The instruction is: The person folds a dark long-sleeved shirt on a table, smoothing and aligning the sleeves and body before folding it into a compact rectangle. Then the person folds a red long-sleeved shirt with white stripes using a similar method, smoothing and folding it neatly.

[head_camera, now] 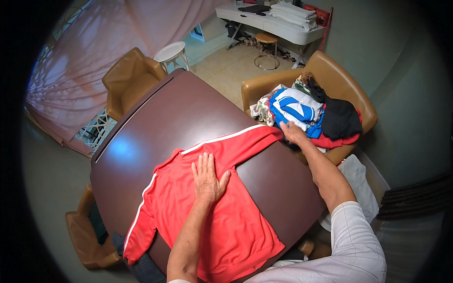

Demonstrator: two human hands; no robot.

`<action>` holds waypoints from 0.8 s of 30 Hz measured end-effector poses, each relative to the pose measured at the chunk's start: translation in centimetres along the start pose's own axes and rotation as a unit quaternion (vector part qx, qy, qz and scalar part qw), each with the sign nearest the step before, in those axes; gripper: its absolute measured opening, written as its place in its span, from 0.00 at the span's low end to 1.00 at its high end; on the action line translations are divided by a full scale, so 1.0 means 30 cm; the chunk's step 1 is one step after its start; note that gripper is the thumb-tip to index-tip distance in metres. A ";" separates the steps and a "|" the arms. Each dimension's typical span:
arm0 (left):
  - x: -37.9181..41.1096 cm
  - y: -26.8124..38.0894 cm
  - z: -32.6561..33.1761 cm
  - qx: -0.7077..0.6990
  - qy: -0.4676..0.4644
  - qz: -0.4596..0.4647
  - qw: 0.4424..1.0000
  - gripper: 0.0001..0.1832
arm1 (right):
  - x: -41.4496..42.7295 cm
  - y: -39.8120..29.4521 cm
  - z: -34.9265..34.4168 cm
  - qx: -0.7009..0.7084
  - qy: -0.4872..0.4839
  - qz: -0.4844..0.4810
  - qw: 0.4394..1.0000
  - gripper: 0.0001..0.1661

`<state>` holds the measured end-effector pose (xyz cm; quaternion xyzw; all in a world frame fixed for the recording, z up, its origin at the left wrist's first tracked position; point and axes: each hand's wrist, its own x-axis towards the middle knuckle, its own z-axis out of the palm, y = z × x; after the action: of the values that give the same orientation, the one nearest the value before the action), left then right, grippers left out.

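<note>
A red long-sleeved jacket (pixel 244 219) with white stripes along its sleeves lies spread on a dark brown table (pixel 276 184). My left hand (pixel 208 180) rests palm down on its upper part, fingers extended and thumb apart. At the table's right edge, my right hand (pixel 293 133) has hold of the cuff end of the stretched-out sleeve (pixel 247 138); its fingertips are partly hidden. The other sleeve (pixel 139 223) slants down toward the near left edge. My left forearm covers part of the jacket's body.
A tan armchair (pixel 343 79) at the right bears a heap of clothes (pixel 300 102). Dark folded fabric (pixel 145 267) lies at the near left table edge. Other tan chairs (pixel 131 78) stand at the left. Behind are a white round stool (pixel 170 53) and a white desk (pixel 244 19).
</note>
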<state>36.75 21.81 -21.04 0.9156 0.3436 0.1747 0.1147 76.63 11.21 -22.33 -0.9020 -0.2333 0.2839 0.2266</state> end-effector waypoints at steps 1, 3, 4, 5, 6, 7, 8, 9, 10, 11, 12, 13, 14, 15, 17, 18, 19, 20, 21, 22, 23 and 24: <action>0.003 0.003 -0.003 0.001 -0.002 0.000 1.000 0.48 | 0.012 0.015 -0.021 0.042 -0.170 0.056 0.983 0.52; 0.006 0.006 -0.008 0.000 -0.007 -0.001 1.000 0.49 | 0.002 0.054 0.004 0.151 -0.216 0.080 0.961 0.53; 0.012 0.014 -0.006 -0.003 -0.010 0.001 1.000 0.49 | 0.020 0.072 0.002 0.208 -0.219 0.086 0.949 0.50; 0.022 0.023 -0.002 -0.006 -0.012 0.006 1.000 0.49 | 0.042 0.084 0.001 0.263 -0.222 0.090 0.935 0.48; 0.013 0.011 -0.007 -0.003 -0.014 -0.001 1.000 0.49 | 0.040 0.052 0.029 0.293 -0.213 0.085 0.928 0.45; 0.004 0.000 -0.010 0.000 -0.016 -0.010 1.000 0.49 | 0.034 0.023 0.054 0.324 -0.202 0.080 0.921 0.43; -0.006 -0.008 -0.010 0.009 -0.018 -0.013 1.000 0.49 | 0.019 0.004 0.080 0.336 -0.168 0.068 0.924 0.43; -0.017 -0.019 -0.015 0.021 -0.018 -0.019 0.999 0.49 | 0.004 -0.042 0.111 0.346 -0.138 0.053 0.927 0.45; -0.008 -0.006 -0.010 0.023 -0.017 -0.015 0.999 0.49 | 0.046 -0.022 0.124 0.449 -0.120 0.075 0.882 0.53; 0.003 0.001 -0.009 0.024 -0.015 -0.009 1.000 0.49 | 0.076 0.016 0.129 0.520 -0.112 0.060 0.845 0.53; 0.001 -0.004 -0.006 0.027 -0.015 -0.010 0.999 0.49 | 0.095 0.021 0.149 0.545 -0.101 0.061 0.830 0.51; 0.008 0.003 0.002 0.025 -0.014 -0.007 1.000 0.49 | 0.125 0.048 0.148 0.570 -0.084 0.061 0.815 0.48; 0.039 0.033 0.013 0.015 -0.002 0.013 1.000 0.49 | 0.189 0.142 0.087 0.548 -0.105 0.027 0.829 0.44; 0.071 0.067 0.019 -0.001 0.000 0.027 1.000 0.49 | 0.233 0.215 0.034 0.525 -0.127 -0.005 0.842 0.41; -0.009 -0.010 0.002 0.015 -0.015 -0.020 1.000 0.48 | 0.090 0.008 0.159 0.293 -0.096 0.046 0.950 0.42; -0.007 -0.011 0.005 0.015 -0.005 -0.016 1.000 0.48 | 0.075 0.004 0.153 0.286 -0.112 0.041 0.951 0.44; -0.009 -0.012 0.008 0.013 -0.003 -0.017 1.000 0.48 | 0.062 -0.002 0.151 0.280 -0.129 0.037 0.951 0.47; -0.013 -0.014 0.010 0.011 -0.001 -0.019 1.000 0.48 | 0.051 -0.008 0.149 0.324 -0.164 0.024 0.931 0.46; -0.012 -0.011 0.012 0.008 0.000 -0.017 1.000 0.47 | 0.052 0.005 0.137 0.369 -0.195 0.012 0.909 0.45; -0.012 -0.011 0.013 0.006 0.007 -0.013 1.000 0.47 | 0.055 0.016 0.127 0.412 -0.227 0.001 0.882 0.45; -0.015 -0.012 0.013 0.005 0.014 -0.010 1.000 0.47 | 0.060 0.024 0.124 0.454 -0.259 -0.010 0.853 0.45; -0.012 -0.005 0.018 0.001 0.021 -0.004 1.000 0.47 | 0.076 0.039 0.126 0.467 -0.197 -0.008 0.862 0.41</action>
<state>36.62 21.63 -21.66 0.9105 0.3500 0.1925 0.1072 76.30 12.57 -26.67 -0.6136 -0.1201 0.5298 0.5730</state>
